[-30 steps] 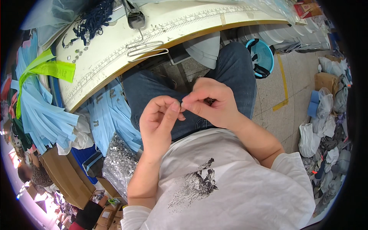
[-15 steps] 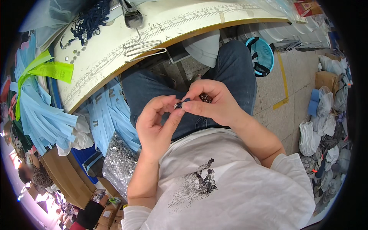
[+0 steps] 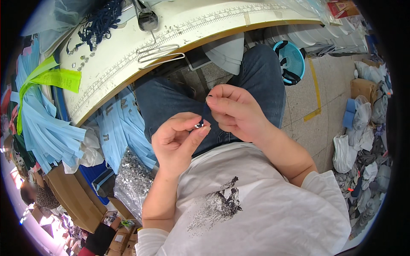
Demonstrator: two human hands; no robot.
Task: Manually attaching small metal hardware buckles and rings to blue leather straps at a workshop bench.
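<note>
Pinching a small shiny piece with a dark blue part (image 3: 199, 124), the thumb and forefinger of the left hand (image 3: 179, 138) grip it near the middle of the view, above the lap. The right hand (image 3: 235, 110) is apart from it, its fingertips at about twelve o'clock from the left ones; its thumb and forefinger are pressed together on a dark bit (image 3: 209, 97), too small to identify, and its other fingers are curled.

Printing shows in several places. Ruler markings (image 3: 163, 37) run along the near edge of the white table (image 3: 124, 43). Toward ten o'clock, a lime-green strip (image 3: 64, 78) carries faint characters, and toward half past one a red packet (image 3: 341, 8) bears print too small to make out. At six o'clock a black speckled graphic (image 3: 224, 202) covers the front of the white shirt (image 3: 273, 200). At seven o'clock a pale label (image 3: 119, 238) sits on a carton (image 3: 114, 246).

At eleven o'clock a metal scoop (image 3: 148, 21) and a bent wire (image 3: 160, 53) lie on the table; at eight o'clock a clear bag (image 3: 133, 181) holds many shiny pieces.
</note>
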